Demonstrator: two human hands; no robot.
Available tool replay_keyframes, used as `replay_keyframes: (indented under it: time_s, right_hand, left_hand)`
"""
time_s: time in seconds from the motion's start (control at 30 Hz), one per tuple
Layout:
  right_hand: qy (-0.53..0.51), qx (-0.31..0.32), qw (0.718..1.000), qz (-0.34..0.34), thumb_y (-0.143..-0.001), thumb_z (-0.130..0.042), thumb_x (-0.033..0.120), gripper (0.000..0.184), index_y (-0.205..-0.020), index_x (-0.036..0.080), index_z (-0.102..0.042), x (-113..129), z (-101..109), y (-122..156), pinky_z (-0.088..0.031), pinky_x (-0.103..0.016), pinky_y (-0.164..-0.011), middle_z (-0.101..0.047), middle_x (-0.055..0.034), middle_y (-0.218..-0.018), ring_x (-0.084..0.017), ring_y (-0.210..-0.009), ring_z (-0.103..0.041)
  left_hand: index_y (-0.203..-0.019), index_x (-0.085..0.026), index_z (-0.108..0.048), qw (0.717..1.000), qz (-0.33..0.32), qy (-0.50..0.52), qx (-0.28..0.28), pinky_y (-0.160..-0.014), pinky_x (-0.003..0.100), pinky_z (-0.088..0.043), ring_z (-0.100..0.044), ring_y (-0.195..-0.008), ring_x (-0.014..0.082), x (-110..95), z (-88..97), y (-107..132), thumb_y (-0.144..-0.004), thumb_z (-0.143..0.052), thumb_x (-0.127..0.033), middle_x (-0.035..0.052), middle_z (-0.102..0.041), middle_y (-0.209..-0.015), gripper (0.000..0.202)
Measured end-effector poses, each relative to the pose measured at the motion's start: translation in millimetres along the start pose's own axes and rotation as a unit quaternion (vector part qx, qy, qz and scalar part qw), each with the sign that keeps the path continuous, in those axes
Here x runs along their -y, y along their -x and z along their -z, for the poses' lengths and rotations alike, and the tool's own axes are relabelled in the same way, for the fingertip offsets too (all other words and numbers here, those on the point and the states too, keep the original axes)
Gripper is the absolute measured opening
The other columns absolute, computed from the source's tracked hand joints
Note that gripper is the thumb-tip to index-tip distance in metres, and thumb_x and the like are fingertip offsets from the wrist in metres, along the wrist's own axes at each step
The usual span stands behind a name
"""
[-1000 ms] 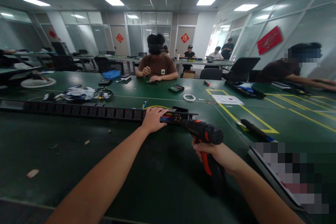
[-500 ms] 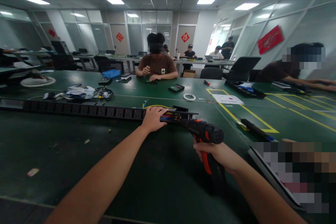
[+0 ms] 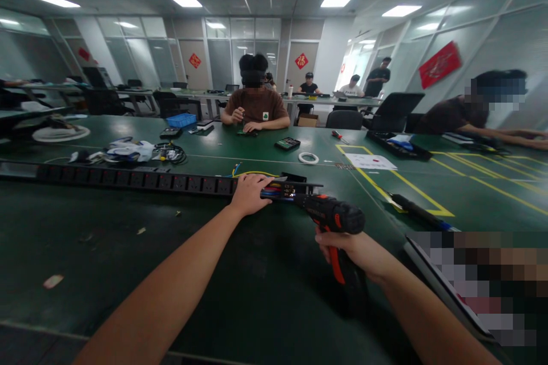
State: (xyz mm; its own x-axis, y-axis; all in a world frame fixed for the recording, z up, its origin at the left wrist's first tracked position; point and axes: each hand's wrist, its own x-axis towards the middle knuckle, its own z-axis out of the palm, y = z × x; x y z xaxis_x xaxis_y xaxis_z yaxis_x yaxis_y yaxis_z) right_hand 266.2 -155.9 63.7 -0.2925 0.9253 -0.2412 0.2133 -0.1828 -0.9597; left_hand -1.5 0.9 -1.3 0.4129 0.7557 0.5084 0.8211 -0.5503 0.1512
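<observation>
A long black power strip [image 3: 137, 178] with a row of sockets lies across the green table [image 3: 180, 296]. My left hand [image 3: 252, 194] is closed over it near its right end, fingers wrapped over the top. Beside those fingers, the strip's end is uncovered, with coloured wires [image 3: 278, 188] inside and a yellow wire [image 3: 259, 173] looping behind. My right hand [image 3: 349, 245] grips the handle of a black and orange cordless drill [image 3: 331, 214]. The drill points left, its front end at the strip's uncovered end. Whether the bit touches a screw is too small to tell.
Behind the strip lie bagged parts and cables [image 3: 128, 151], a white ring of tape [image 3: 308, 158] and a black tray [image 3: 398, 145]. A dark pen-shaped tool [image 3: 417, 209] rests to the right. Across the table a person [image 3: 257, 108] works; another person [image 3: 462, 108] leans in at right.
A bright glint now shows at the strip's end by the drill's front. Both hands and the drill stay in nearly the same place. A standing person far back has shifted slightly.
</observation>
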Motion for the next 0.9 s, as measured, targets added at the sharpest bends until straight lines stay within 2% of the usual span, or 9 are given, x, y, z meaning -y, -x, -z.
replay_keyframes:
  time_s: [0.9]
  right_hand:
    - [0.017, 0.013, 1.0, 0.003, -0.075, -0.071, 0.038, 0.022, -0.073, 0.019, -0.061, -4.5, 2.8, -3.8, -0.045, -0.031, -0.061, -0.061, 0.0004, -0.06, -0.017, -0.058, -0.057]
  left_hand:
    - [-0.139, -0.032, -0.058, 1.0, -0.006, -0.005, -0.007, -0.108, 0.051, -0.03, -0.053, -0.125, 0.0323, 3.1, -3.9, -0.5, -0.074, -0.082, -0.047, 0.0057, -0.063, -0.134, 0.071]
